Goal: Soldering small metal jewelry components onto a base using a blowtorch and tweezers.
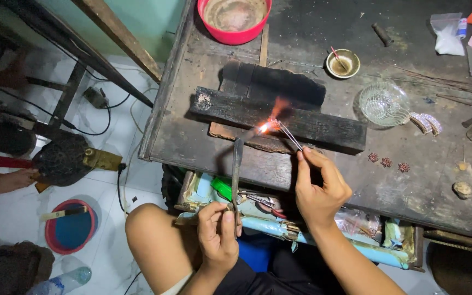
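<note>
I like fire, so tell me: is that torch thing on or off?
On. An orange flame burns at the tip of the torch in the left hand, where tweezers in the right hand hold a small piece over the charred block.

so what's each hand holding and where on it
The left hand grips a torch pipe at its lower end. The right hand pinches tweezers near their rear end, their tips holding a small glowing piece in the flame.

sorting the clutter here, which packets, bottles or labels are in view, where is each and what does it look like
Clear plastic bag: bench top, far right corner, crumpled, white contents.
Small bottle: beside that bag, white with a blue band.
Plastic water bottle: on the floor at lower left, lying down, clear with a blue label.
Clear wrappers: open drawer under the bench, crinkled.
</note>
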